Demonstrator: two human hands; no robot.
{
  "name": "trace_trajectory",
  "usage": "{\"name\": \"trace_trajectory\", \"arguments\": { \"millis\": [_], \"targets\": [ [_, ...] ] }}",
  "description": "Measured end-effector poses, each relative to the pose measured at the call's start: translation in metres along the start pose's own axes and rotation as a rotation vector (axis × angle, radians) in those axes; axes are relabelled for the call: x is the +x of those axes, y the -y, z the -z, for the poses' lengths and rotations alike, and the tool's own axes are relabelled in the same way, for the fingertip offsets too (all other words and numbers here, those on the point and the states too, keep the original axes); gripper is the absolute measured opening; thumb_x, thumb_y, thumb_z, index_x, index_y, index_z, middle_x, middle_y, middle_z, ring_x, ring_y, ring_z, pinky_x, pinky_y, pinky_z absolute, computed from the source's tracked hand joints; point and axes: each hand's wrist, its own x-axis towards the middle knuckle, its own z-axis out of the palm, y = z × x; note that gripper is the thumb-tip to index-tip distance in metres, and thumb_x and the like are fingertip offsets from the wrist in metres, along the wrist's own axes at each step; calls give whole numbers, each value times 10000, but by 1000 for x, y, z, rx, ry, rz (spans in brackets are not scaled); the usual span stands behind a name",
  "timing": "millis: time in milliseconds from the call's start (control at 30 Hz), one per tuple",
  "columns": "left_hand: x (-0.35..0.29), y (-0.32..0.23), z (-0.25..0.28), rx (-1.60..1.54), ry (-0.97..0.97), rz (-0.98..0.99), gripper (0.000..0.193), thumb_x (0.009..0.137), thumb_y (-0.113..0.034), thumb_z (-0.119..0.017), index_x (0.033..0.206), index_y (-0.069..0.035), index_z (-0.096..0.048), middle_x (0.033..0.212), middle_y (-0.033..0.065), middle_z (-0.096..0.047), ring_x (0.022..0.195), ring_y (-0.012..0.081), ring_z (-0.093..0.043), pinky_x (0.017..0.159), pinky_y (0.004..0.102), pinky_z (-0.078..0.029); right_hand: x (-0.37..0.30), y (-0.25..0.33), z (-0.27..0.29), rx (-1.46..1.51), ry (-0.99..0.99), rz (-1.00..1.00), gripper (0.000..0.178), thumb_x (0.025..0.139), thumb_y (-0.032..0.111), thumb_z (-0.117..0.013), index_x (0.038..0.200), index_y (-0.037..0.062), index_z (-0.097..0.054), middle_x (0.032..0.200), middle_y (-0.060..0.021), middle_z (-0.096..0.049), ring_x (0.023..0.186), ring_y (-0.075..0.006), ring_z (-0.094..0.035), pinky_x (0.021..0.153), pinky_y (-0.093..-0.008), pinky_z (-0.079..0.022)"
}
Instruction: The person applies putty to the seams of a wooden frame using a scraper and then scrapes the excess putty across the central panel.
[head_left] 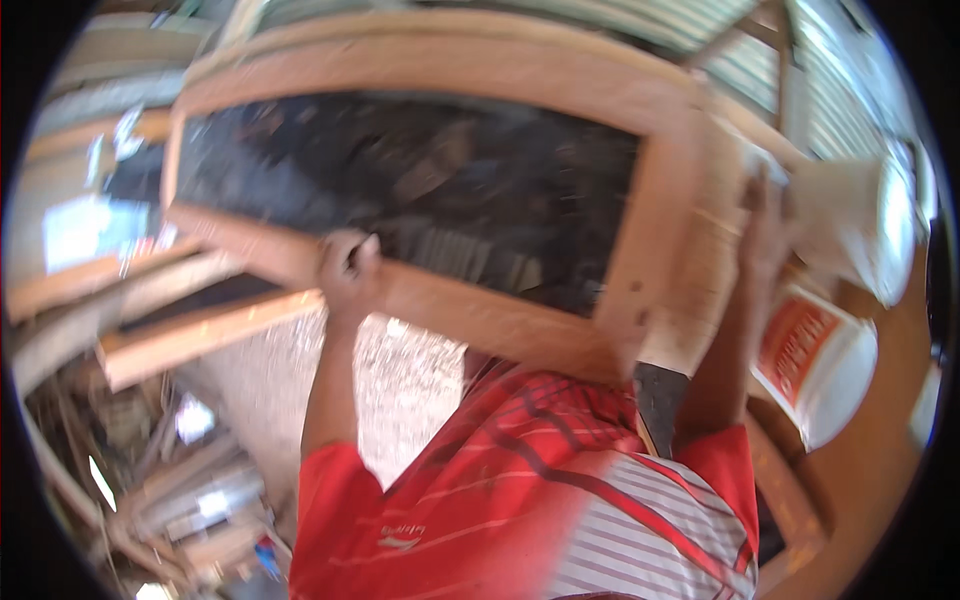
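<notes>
A large wooden frame (640, 215) with a dark panel (400, 190) set inside fills the upper middle, held up tilted in front of me. My left hand (350, 270) is closed around its near rail, thumb over the inner edge. At the frame's far right side is my right hand (763, 200), reaching along the outer wood. Motion smears its fingers, so their grip does not show clearly. Both arms are stretched forward from red sleeves.
Beside my right arm are a white bucket (850, 225) and a white tub with an orange label (815, 365). Wooden boards (210, 330) lie at left, above cluttered scraps (180, 490). Corrugated sheeting (850, 90) and a timber post (790, 80) stand at the far right.
</notes>
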Motion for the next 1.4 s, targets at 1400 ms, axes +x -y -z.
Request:
{"name": "trace_trajectory", "arguments": {
  "millis": [1400],
  "targets": [
    [-45, 98, 107, -57, -466, 459, 354, 1078, -249, -630, 1279, 42, -635, 1240, 179, -632, 1134, 277, -624, 1020, 414, -506, -82, 3, -8, -166, 144, 57, 254, 982, 169, -757, 1144, -5, -668, 1049, -62, -725, 950, -177, -696, 853, -314, -551]
  ]
}}
